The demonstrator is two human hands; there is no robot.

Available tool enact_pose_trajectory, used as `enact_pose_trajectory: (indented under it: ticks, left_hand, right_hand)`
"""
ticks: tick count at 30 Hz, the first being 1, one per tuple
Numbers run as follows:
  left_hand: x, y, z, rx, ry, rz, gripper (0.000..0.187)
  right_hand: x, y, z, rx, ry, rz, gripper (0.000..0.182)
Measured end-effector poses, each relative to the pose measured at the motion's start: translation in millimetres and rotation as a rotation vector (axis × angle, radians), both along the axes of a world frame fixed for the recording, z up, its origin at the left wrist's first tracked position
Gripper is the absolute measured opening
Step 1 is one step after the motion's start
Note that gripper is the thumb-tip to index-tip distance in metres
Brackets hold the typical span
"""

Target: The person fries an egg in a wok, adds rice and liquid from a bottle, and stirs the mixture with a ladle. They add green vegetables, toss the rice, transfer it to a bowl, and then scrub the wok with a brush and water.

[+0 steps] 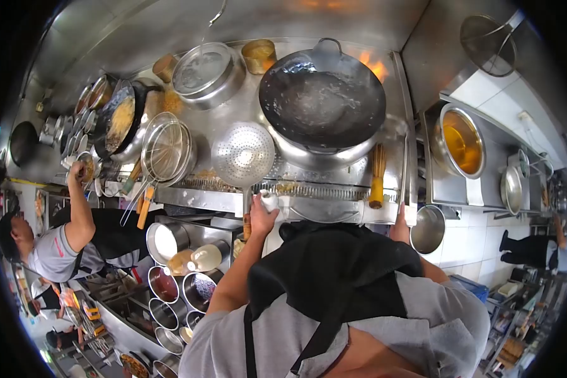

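Observation:
My left hand is at the front edge of the stove, closed on a crumpled white cloth. Just beside it runs the handle of a perforated skimmer, which lies over the stovetop. A black wok with liquid in it sits on the burner ahead, and flame shows behind its right rim. My right hand rests at the right end of the stove's front edge, near a long thin metal rod. Its fingers are mostly hidden. A bamboo brush stands between that hand and the wok.
On the left are a lidded pot, wire strainers and a co-worker reaching over another wok. A bowl of yellow oil is on the right counter. Several containers stand below left; a steel pot is beside my right arm.

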State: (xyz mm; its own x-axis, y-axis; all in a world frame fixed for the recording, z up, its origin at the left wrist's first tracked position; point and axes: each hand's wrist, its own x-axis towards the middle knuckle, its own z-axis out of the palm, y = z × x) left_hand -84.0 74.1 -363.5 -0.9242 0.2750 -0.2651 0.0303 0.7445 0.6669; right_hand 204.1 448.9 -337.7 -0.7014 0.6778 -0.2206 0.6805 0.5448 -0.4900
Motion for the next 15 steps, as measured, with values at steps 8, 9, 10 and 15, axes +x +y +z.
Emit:
enact_pose_trajectory:
  ticks: [8, 9, 10, 15]
  left_hand:
    - [-24, 0, 70, 0.334, -0.303, 0.070, 0.064]
    - [-23, 0, 86, 0.654, -0.338, 0.142, 0.059]
    - [-21, 5, 102, 0.888, -0.355, 0.210, 0.057]
    - [-39, 72, 123, 1.052, -0.701, 0.308, 0.054]
  right_hand:
    - [11, 36, -7, -0.050, -0.619, 0.337, 0.086]
    - [-3, 46, 2, -0.030, -0.545, 0.337, 0.085]
    - [-28, 51, 27, -0.012, -0.474, 0.342, 0.085]
    - [-124, 59, 37, -0.102, -0.511, 0.382, 0.072]
